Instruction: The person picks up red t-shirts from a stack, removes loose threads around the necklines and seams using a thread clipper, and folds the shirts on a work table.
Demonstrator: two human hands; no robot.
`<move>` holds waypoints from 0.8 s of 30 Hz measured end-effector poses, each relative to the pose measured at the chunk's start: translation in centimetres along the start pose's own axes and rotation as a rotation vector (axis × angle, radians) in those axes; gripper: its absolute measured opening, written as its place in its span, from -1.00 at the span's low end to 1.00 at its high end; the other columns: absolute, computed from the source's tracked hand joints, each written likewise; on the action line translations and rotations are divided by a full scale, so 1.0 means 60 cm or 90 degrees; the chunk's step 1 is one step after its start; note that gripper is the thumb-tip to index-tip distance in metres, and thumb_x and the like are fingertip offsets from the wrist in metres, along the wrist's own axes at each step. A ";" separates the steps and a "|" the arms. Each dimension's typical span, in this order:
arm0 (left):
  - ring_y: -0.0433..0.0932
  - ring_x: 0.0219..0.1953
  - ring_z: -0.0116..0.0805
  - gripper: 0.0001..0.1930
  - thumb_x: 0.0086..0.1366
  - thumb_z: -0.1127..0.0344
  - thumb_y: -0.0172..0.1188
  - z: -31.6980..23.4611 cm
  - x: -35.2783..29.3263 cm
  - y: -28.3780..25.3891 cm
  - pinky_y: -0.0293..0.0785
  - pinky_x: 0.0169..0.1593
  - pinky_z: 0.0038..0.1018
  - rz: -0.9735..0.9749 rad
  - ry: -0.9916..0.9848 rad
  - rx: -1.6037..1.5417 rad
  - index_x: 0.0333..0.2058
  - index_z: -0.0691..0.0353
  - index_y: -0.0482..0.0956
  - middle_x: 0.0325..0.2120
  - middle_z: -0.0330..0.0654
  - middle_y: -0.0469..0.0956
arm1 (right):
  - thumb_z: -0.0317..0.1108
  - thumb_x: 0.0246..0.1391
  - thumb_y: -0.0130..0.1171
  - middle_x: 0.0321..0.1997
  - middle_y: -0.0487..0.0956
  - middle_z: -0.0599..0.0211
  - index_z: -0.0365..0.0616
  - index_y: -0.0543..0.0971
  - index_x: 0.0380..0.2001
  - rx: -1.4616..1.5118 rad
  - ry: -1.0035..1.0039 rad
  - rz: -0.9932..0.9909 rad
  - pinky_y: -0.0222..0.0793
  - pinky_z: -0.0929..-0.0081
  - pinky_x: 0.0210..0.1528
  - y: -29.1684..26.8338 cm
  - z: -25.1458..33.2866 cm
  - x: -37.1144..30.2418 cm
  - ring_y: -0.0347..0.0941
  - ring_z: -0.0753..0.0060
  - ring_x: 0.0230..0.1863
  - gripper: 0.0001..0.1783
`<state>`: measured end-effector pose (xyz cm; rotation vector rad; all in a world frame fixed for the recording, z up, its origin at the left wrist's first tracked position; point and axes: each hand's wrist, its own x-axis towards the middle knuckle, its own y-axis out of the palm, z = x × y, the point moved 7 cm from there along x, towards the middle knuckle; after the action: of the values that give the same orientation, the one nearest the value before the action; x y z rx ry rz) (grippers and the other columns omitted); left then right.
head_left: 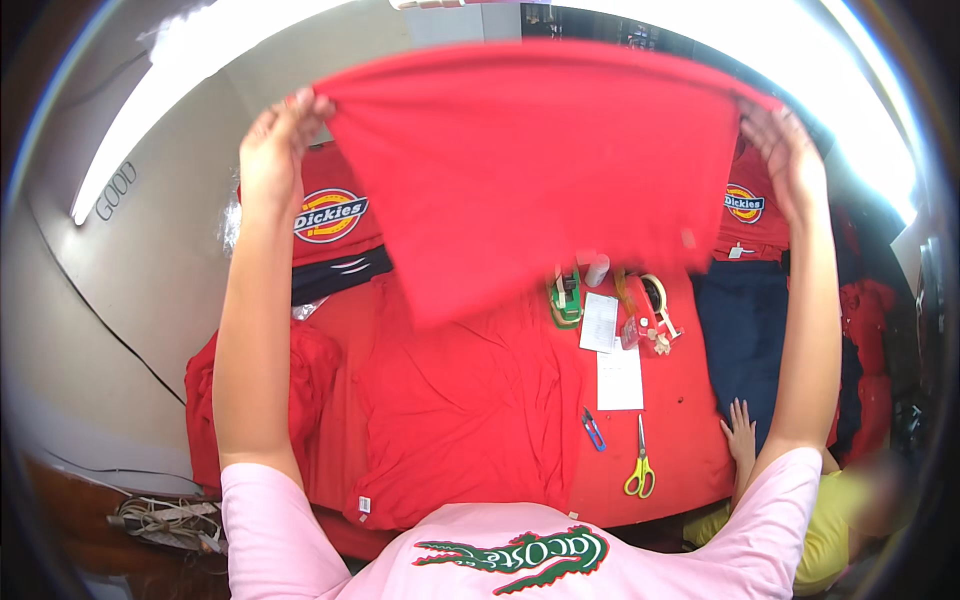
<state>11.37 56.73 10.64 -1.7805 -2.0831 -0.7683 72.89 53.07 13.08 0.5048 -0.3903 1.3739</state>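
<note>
My left hand (284,130), right hand (787,145) | pinching wide red cloth (540,170) — up high | could fall — if my pinch slips

Likely garment workshop: piled red garments (262,390), scissors (641,462), thread snips (594,431), tape dispenser (644,322) on worktable (690,440).

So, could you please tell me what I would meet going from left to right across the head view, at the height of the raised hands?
Left light strip, left hand, outstretched red cloth, right hand, right light strip.
</note>
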 end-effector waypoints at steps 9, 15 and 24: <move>0.66 -0.12 -0.45 -0.77 0.36 0.22 0.36 0.172 0.094 0.101 0.44 0.10 -0.50 0.061 -0.006 0.058 -0.17 0.24 0.59 -0.25 -0.16 0.73 | -0.23 0.49 -0.14 0.36 0.45 -0.03 -0.43 0.38 0.26 -0.071 0.040 -0.097 0.30 0.12 0.43 -0.074 -0.176 0.138 0.34 0.03 0.44 -0.50; 0.67 -0.23 -0.32 -0.43 0.24 0.44 0.37 0.466 -0.046 0.106 0.60 -0.12 -0.41 0.206 -0.325 0.228 0.17 0.47 0.39 -0.22 -0.04 0.67 | -0.39 0.36 0.02 -0.12 0.66 0.38 -0.06 0.56 0.09 -0.345 0.223 -0.210 0.46 0.50 -0.35 -0.235 -0.427 0.017 0.56 0.56 -0.23 -0.70; 0.63 -0.06 -0.29 -0.75 0.27 0.46 0.36 0.453 -0.579 -0.238 0.55 0.06 -0.40 0.121 -0.387 0.500 -0.07 0.30 0.65 -0.09 -0.12 0.64 | -0.53 0.27 0.15 -0.24 0.69 0.46 -0.15 0.67 -0.14 -0.193 0.406 0.111 0.39 0.67 -0.30 0.074 -0.418 -0.462 0.59 0.66 -0.28 -0.83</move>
<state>7.26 42.49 -33.31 -1.7842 -2.0415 0.6581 63.37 44.59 -22.34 -0.2289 -0.1125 1.5267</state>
